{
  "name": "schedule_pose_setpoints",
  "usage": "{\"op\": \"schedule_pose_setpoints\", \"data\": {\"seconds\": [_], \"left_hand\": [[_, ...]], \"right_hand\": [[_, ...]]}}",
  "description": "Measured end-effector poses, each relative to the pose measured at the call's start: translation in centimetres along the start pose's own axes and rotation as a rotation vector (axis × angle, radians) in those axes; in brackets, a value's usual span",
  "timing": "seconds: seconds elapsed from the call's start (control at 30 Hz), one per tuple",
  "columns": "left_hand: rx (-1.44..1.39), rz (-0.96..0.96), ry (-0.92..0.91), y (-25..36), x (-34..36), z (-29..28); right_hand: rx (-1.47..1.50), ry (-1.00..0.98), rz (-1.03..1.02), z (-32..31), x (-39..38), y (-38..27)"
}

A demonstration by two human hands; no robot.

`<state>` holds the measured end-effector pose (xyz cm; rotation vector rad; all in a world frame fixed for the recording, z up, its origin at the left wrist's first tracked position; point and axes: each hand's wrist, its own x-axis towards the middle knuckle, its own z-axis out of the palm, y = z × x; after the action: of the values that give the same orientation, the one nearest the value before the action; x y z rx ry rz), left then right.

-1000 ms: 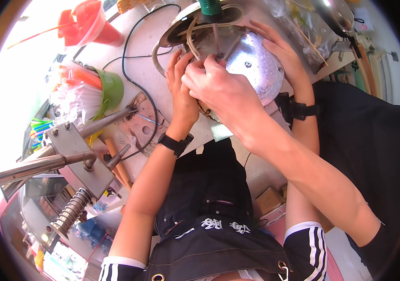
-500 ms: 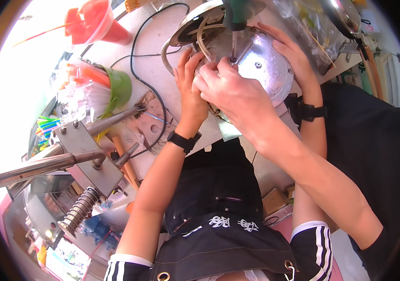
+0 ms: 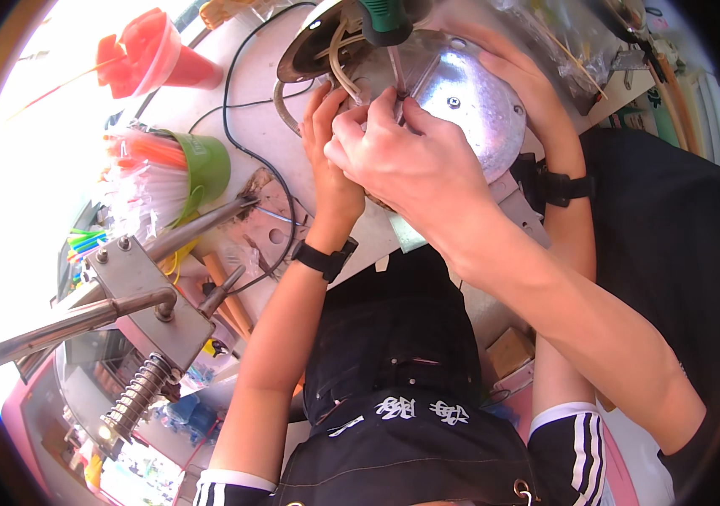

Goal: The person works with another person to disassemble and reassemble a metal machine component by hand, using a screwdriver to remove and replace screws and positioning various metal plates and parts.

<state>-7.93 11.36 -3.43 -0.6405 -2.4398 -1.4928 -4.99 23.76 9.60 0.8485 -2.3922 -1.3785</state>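
A round silvery metal plate [image 3: 491, 131] with a screw in it lies at the top of the head view. My left hand [image 3: 335, 173] has its fingers curled at the plate's left side, beside pale wires [image 3: 339, 63]; a co-worker's hand partly hides them. My right hand [image 3: 537, 93] curves round the plate's right rim. Between mine, the co-worker's hand [image 3: 415, 160] reaches in from the right, fingertips at the tip of a screwdriver [image 3: 384, 21] with a green and black handle. Whatever holds that handle is out of view. A tilted round metal part [image 3: 305, 55] stands behind the wires.
A green tub [image 3: 208, 164] of wrapped straws and a red cup [image 3: 196, 67] stand left. A black cable [image 3: 233, 139] curves across the table. Metal bars with a spring [image 3: 137, 392] jut in at lower left. Clear plastic bags [image 3: 566, 42] lie at upper right.
The whole view has shifted a little, so most things sit further left. The screwdriver's handle has tipped left against the plate. My hands keep to the plate's two sides.
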Motion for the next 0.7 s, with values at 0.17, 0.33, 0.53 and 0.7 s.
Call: {"op": "schedule_pose_setpoints", "data": {"seconds": [0.17,0.33,0.53,0.7], "left_hand": [[-0.002,-0.051,-0.007,-0.1,-0.1,0.2],[-0.152,-0.165,0.001,0.3,0.2,-0.1],[-0.162,-0.143,-0.061,0.7,0.6,-1.1],[-0.186,-0.191,-0.04,2.4,0.9,-2.2]], "right_hand": [[0.06,0.035,0.056,0.7,0.3,-0.9],[0.038,0.086,0.018,0.6,0.3,0.2],[0.047,0.056,-0.11,0.4,0.4,1.0],[0.038,0.054,-0.095,0.3,0.3,0.8]]}}
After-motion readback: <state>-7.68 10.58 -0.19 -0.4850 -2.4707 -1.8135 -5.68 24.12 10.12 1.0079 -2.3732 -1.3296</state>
